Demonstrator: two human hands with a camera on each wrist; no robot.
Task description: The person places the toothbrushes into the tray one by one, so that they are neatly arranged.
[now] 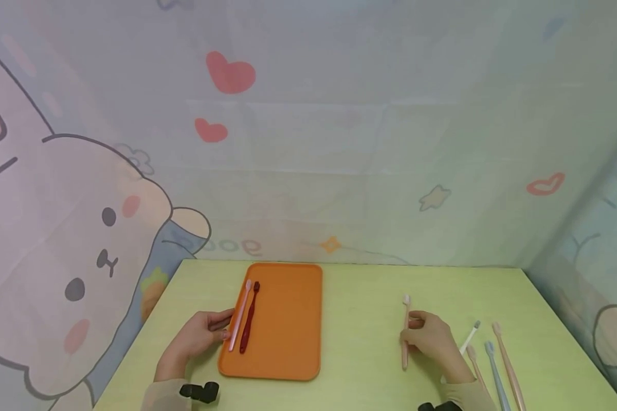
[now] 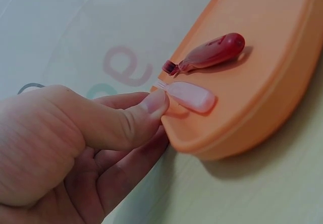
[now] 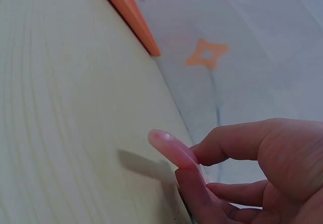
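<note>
My left hand [image 1: 197, 337] grips the left rim of an orange tray [image 1: 288, 325], thumb on top of the edge. A light pink toothbrush [image 1: 240, 319] and a dark red toothbrush [image 1: 249, 319] lie side by side along that edge; the left wrist view shows their handle ends toward me. Over the table to the tray's right, my right hand [image 1: 433, 341] pinches a pale pink toothbrush [image 3: 169, 146] between thumb and fingers. Its bristle head points away from me, and the handle casts a shadow on the tabletop.
On the right lie several more toothbrushes: a white one with a grey head [image 1: 470, 337], a blue one [image 1: 496, 368], and a pinkish one [image 1: 509, 365]. Another pinkish one [image 1: 474, 359] is partly behind my right forearm. A printed cloth [image 1: 308, 142] hangs behind the pale table [image 1: 362, 319].
</note>
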